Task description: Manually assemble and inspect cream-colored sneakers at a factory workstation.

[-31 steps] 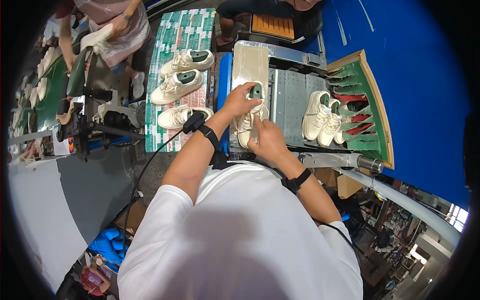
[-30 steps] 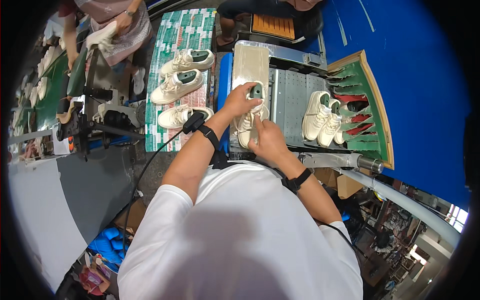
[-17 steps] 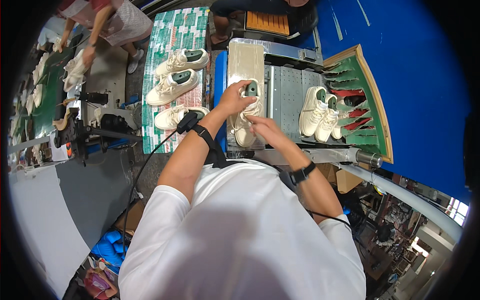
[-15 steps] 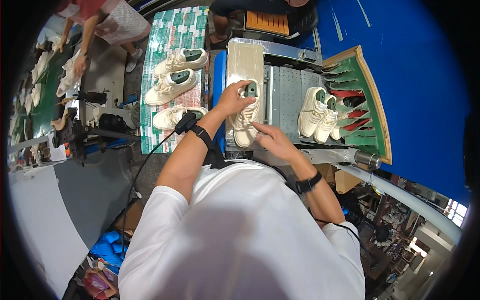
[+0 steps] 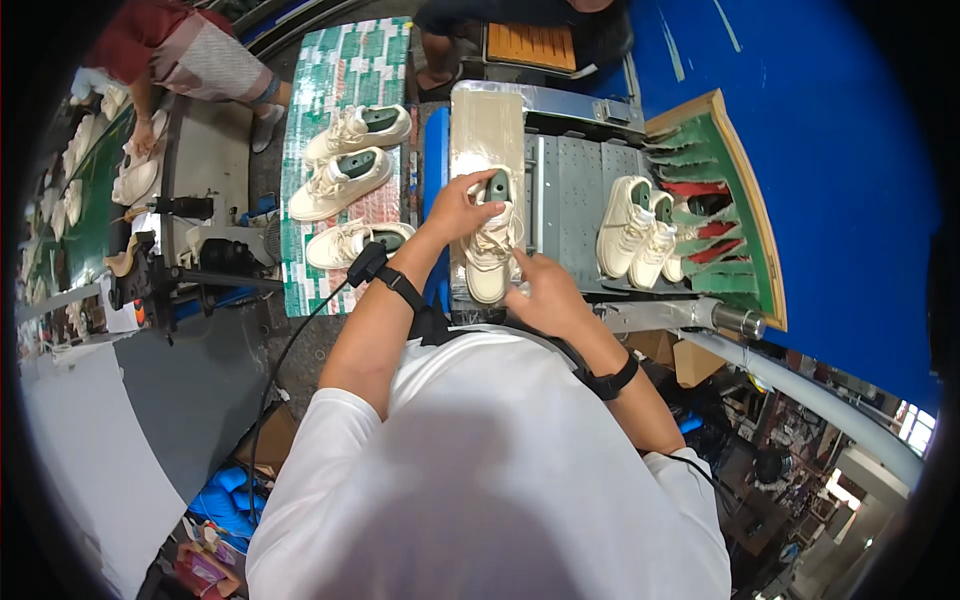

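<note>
A cream lace-up sneaker with a dark green insert in its opening stands on the beige pad, toe toward me. My left hand is closed on it at the ankle opening, thumb and fingers on either side. Against the shoe's right side, by the laces and toe, is my right hand; its index finger and thumb are apart. The lower fingers of that hand are partly hidden. To the left, three similar sneakers lie on a board wrapped in green and white tape.
Right of the pad, more sneakers stand on a grey perforated conveyor, before a wood-framed opening hung with green and red strips. A metal roller juts out near me. At far left, a co-worker's hand touches a shoe.
The sneaker has shifted slightly toward me, with my left hand on it. My right hand has moved a little lower along its side. At far left, the co-worker has bent forward.
</note>
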### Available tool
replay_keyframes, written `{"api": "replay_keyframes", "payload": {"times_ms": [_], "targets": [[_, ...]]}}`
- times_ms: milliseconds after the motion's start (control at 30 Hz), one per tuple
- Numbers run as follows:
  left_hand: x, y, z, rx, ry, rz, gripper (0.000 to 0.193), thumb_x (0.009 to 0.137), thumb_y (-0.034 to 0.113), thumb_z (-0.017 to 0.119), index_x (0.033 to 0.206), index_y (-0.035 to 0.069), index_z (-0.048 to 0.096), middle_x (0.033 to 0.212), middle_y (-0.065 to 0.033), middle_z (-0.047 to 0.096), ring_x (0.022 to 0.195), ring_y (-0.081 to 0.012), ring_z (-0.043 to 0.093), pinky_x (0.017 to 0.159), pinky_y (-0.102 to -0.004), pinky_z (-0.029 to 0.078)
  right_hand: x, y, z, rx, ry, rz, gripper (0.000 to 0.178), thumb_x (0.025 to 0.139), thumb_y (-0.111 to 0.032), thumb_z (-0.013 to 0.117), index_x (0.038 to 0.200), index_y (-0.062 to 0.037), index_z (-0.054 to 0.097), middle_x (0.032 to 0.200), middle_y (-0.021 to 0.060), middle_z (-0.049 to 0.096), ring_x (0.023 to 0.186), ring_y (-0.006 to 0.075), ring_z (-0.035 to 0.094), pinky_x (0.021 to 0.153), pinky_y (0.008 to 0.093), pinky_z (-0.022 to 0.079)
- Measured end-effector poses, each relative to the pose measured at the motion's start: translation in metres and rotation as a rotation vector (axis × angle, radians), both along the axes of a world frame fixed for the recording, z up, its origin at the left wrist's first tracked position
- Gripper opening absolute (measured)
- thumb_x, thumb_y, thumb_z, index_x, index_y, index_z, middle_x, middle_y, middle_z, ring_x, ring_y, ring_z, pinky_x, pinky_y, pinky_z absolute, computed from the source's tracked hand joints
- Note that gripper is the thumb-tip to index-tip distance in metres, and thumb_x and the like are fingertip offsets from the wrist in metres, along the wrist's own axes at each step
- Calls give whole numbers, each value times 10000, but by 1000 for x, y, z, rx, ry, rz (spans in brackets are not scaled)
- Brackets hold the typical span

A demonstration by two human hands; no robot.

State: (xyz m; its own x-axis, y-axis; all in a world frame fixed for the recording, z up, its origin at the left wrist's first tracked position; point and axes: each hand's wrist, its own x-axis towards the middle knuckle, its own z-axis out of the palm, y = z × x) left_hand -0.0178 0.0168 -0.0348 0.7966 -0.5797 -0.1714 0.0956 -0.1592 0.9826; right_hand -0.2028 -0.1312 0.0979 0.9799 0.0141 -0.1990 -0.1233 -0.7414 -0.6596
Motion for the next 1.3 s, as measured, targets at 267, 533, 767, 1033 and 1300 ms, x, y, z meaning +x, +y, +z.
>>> {"api": "replay_keyframes", "payload": {"times_ms": [267, 533, 767, 1033, 1300], "targets": [[-25, 74, -26, -340, 731, 299, 858, 995, 297, 776, 1673, 164, 267, 1407, -107, 626, 1210, -189, 646, 997, -358, 542, -22, -41, -82, 284, 250, -354, 614, 990, -297, 608, 1477, 72, 556, 1443, 300, 628, 1383, 382, 593, 1159, 399, 438], [-5, 37, 11, -45, 538, 398, 548, 790, 37, 900, 1275, 29, 647, 1230, -88, 724, 1120, -182, 696, 960, -356, 568, -48, -46, -107, 350, 375, -439, 616, 975, -245, 602, 1505, 62, 542, 1164, 161, 724, 1032, 213, 668, 956, 334, 520], [164, 40, 94, 351, -886, 326, 559, 704, 84, 882, 1224, 87, 675, 1182, -183, 696, 1125, -416, 628, 973, -493, 492, -85, -63, -114, 264, 227, -525, 635, 970, -231, 605, 1501, 106, 522, 1244, 191, 717, 1092, 218, 667, 988, 331, 509], [273, 111, 4, 1102, -339, 177, 828, 866, 182, 757, 1615, 191, 405, 1715, -66, 363, 1528, -420, 388, 1204, -679, 326, -124, -77, -103, 276, 376, -579, 621, 962, -237, 571, 1488, 92, 548, 1177, 148, 741, 965, 175, 684, 910, 315, 536], [208, 43, -21, 696, -680, 263, 646, 868, 168, 709, 1472, 25, 531, 1499, -238, 571, 1411, -436, 509, 1177, -512, 418, -100, -80, -97, 260, 497, -450, 696, 940, -378, 633, 1464, 75, 567, 1457, 307, 612, 1393, 410, 575, 1170, 429, 438]]}}
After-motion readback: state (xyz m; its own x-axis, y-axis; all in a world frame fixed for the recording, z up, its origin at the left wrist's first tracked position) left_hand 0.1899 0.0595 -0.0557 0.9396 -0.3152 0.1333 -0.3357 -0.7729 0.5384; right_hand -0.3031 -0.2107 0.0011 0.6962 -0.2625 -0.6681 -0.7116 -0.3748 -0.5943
